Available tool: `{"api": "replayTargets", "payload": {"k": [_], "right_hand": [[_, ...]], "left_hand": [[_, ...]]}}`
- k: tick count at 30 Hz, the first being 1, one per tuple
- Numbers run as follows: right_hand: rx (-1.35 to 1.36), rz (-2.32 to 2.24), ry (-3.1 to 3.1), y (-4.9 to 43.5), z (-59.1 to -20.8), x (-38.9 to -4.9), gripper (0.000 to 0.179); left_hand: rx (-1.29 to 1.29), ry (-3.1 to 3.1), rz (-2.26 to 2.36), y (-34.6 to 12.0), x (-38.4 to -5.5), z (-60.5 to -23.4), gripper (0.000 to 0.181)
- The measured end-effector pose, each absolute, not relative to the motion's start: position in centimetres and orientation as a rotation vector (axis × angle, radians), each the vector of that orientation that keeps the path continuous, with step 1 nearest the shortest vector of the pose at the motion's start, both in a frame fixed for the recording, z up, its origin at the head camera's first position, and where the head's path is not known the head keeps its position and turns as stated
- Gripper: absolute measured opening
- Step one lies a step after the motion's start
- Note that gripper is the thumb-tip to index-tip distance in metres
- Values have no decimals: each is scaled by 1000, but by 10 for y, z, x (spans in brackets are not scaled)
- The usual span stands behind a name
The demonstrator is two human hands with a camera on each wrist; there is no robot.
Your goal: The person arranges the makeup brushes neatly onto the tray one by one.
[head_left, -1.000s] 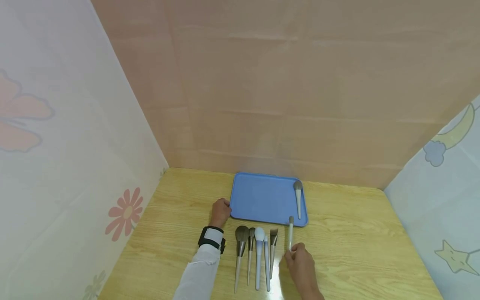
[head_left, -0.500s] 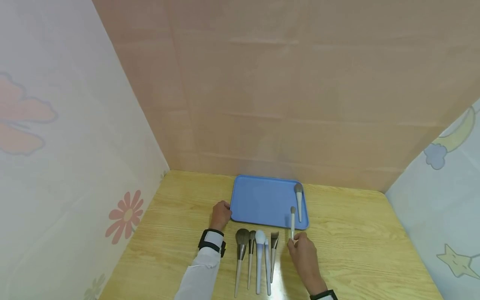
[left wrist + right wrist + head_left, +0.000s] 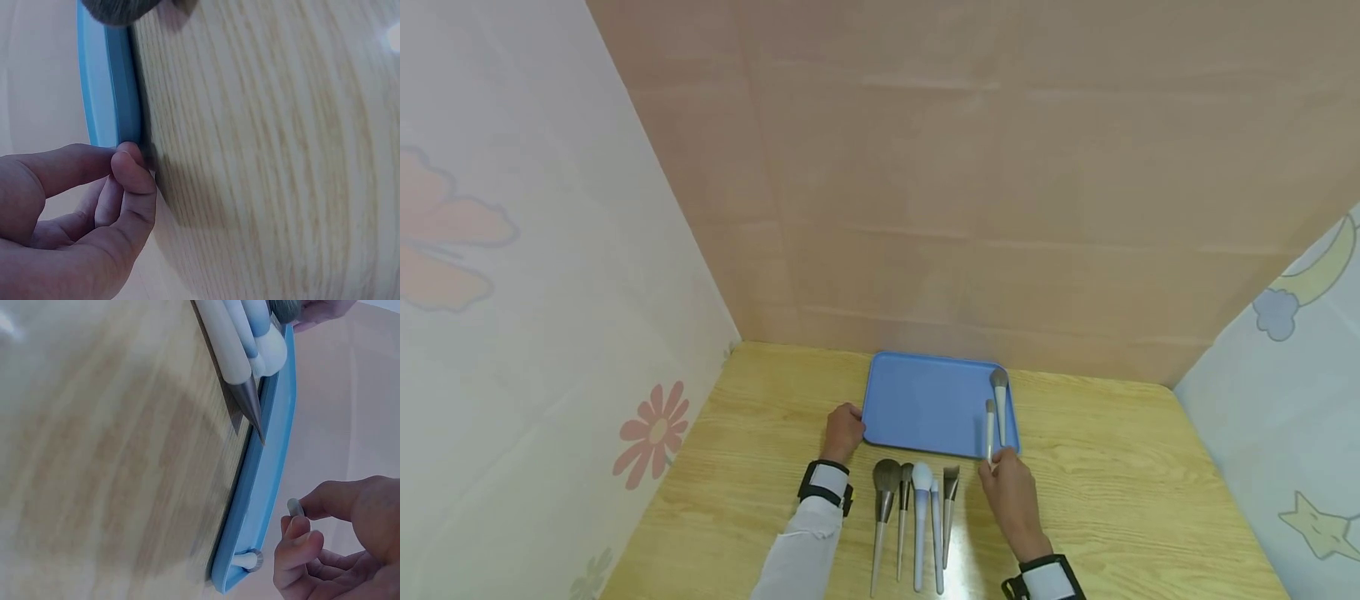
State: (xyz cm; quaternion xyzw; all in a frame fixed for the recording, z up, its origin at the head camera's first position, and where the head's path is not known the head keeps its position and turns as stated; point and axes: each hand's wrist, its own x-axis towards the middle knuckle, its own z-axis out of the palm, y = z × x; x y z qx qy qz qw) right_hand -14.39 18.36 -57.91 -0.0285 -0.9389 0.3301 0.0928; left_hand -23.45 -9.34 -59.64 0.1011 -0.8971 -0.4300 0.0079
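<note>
My right hand (image 3: pixel 1012 493) pinches the handle of a small makeup brush (image 3: pixel 990 425), bristles pointing away from me, over the right part of a blue tray (image 3: pixel 925 404). In the right wrist view the pale handle end (image 3: pixel 295 507) shows between thumb and fingers. A larger makeup brush (image 3: pixel 1002 410) with grey bristles lies along the tray's right side. At the tray's near left corner, my left hand (image 3: pixel 842 433) grips the rim between thumb and fingers, as the left wrist view shows.
Several makeup brushes lie side by side in front of the tray: a big dark one (image 3: pixel 886 479), a slim dark one (image 3: pixel 902 517), two white-blue ones and a flat angled one (image 3: pixel 951 492). The wooden table (image 3: pixel 1112 475) meets cloth walls at the back and sides.
My right hand has moved forward with the small brush, from in front of the tray to over its right part. The left hand stays at the tray's corner.
</note>
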Motion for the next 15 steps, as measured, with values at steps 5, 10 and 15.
{"api": "replayTargets", "payload": {"k": [5, 10, 15], "right_hand": [[-81, 963, -2763, 185, -579, -155, 15], [-77, 959, -2775, 186, -578, -164, 17], [-100, 953, -2812, 188, -577, -170, 18]], "left_hand": [[320, -2801, -1346, -94, -234, -599, 14], [322, -2800, -1356, -94, -234, -598, 13], [302, -2793, -1345, -93, -233, -595, 14]]}}
